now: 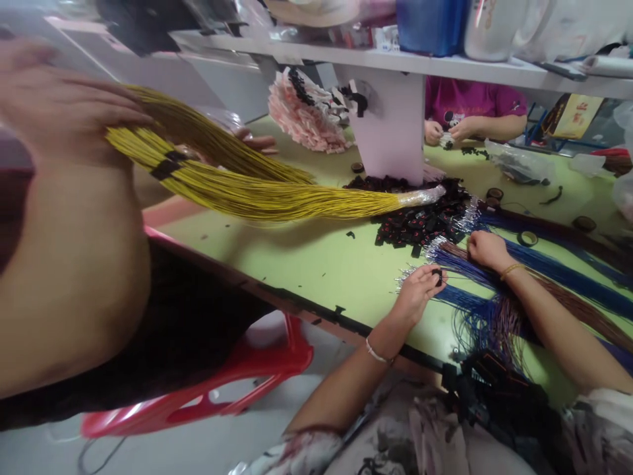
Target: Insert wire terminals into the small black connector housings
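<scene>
My left hand [418, 290] pinches a small black connector [437, 277] between thumb and fingers, above the table's near edge. Silver wire ends [404, 277] lie just behind it. Closed over the brown and blue wires [457, 259] is my right hand [487, 249], near their silver-tipped ends; what its fingers hold is too small to make out. A pile of black connectors [405, 227] lies beyond both hands. More blue wires [568, 264] stretch out to the right.
At the left, another person's hand [74, 105] holds a long bundle of yellow wires [277, 198] over the table [297, 257]. A person in a purple shirt [475, 99] works across. A shelf [306, 53] hangs above; a red stool [277, 356] stands below.
</scene>
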The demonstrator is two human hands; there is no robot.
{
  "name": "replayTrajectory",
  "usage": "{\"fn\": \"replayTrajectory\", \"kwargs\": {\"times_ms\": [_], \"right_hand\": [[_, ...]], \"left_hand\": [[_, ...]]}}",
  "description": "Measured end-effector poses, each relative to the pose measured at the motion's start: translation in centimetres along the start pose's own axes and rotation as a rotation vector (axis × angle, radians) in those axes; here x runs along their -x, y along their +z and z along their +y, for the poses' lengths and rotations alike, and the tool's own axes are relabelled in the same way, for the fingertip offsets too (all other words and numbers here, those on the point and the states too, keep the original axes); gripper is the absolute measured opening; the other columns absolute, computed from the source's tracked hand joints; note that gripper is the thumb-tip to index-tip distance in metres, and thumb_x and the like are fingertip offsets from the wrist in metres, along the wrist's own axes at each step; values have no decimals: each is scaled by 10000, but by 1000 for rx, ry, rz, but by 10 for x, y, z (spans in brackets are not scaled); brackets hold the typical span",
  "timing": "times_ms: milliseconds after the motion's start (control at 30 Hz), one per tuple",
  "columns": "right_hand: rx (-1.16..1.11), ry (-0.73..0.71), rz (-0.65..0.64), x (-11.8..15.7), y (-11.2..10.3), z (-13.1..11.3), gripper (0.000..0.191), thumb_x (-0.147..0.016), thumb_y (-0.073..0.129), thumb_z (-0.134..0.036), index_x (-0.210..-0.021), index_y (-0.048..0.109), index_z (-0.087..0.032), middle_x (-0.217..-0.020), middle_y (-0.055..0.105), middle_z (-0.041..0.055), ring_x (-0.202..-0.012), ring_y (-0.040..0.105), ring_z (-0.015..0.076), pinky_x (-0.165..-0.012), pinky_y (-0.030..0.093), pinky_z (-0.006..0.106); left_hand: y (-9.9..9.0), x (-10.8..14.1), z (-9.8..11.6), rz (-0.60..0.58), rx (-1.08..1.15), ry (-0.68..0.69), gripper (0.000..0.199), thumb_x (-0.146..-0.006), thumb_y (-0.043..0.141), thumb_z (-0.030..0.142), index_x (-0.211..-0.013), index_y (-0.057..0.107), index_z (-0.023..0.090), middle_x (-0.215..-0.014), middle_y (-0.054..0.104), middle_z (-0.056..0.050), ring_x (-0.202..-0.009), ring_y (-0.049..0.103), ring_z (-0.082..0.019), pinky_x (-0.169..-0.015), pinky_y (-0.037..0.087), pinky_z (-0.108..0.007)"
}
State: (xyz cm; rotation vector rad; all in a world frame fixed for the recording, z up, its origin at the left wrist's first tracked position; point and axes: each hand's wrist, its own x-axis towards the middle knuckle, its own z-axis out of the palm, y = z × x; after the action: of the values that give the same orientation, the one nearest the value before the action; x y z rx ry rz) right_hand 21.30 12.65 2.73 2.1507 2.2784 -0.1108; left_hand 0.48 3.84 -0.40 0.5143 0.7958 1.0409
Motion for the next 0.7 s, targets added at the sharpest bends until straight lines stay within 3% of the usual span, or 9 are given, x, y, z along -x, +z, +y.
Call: {"fn": "replayTrajectory", "kwargs": {"times_ms": [133,333,500,700], "right_hand": [[-136,-40,11,-6,-2,8,229,-814,442,-209,-862,643,-112,-827,680,134,-693,567,180,-606,337,258],[-367,-84,21,-6,-36,21,146,-720,518,-245,-628,590,-158,-604,589,17,-549,451,116,-517,281,233],[-664,-273,85,15,-54,-16,179,-751,497,-302,-656,556,-163,-598,538,-9,-555,425,101,-517,304,212],[-879,-338,-87,50,-34,-44,121,-731,511,-264,-689,562,-162,-596,518,-29,-542,409,91,-515,322,205]], "left_hand": [[-1,0,0,-11,9,-4,224,-713,712,150,-924,640,125,-893,679,-92,-855,649,-177,-937,463,-412],[8,1,5,1,23,-7,207,-729,690,138,-930,642,131,-922,673,-97,-883,643,-183,-944,451,-415],[13,-2,5,3,61,4,190,-738,662,117,-925,636,131,-950,667,-95,-878,634,-169,-943,441,-401],[9,-5,-1,-33,117,34,187,-738,662,136,-923,636,143,-935,643,-64,-871,611,-146,-961,425,-378]]}}
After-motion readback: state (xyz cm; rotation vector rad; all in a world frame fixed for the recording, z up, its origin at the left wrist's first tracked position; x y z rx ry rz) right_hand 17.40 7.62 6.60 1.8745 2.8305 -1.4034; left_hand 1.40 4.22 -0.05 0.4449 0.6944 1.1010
